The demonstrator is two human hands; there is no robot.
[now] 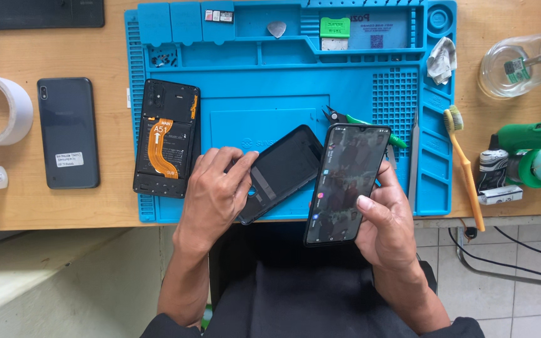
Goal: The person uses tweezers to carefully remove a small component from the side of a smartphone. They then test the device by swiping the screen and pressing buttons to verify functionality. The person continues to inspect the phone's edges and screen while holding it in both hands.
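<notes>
Right hand (386, 216) grips a lit black phone (345, 184) w/ thumb on the screen edge, held over the table (51, 206) front edge, so a slip could drop it to the floor. Left hand (217, 191) pins a black back cover (280, 172) on the blue mat (370, 206), partly overhanging & could slide off. Beyond, an opened phone w/ orange flex cable (165, 147) lies just beside the left hand.

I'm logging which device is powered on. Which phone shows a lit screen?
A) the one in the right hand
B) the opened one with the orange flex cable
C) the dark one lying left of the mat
A: the phone held in the right hand shows app icons on its screen.
</notes>
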